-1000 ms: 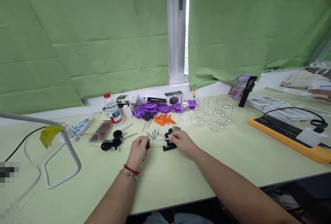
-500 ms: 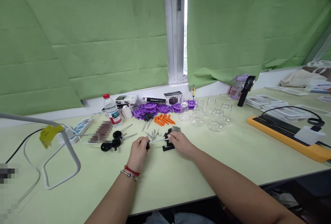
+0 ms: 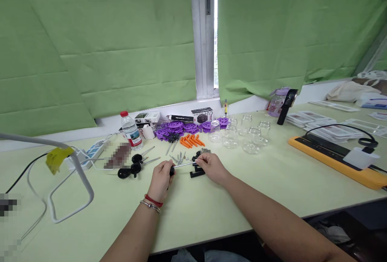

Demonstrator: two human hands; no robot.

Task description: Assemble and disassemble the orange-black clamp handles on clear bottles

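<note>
My left hand (image 3: 161, 179) is closed round a small black part, from which a thin metal rod (image 3: 184, 165) reaches to the right. The fingertips of my right hand (image 3: 211, 166) pinch the rod's far end. Black pieces (image 3: 197, 173) lie on the table beside and partly behind my right hand. Just beyond the rod are several loose screws (image 3: 180, 158), with orange angled parts (image 3: 191, 140) and purple round parts (image 3: 175, 126) farther back. Round black parts with metal rods (image 3: 136, 167) lie left of my left hand.
A red-capped bottle (image 3: 131, 132) stands at the back left, near a power strip (image 3: 96, 153). Clear glass jars (image 3: 251, 139) stand right of centre. An orange-edged device (image 3: 332, 161) lies at the right, a white lamp frame (image 3: 71, 215) at the left.
</note>
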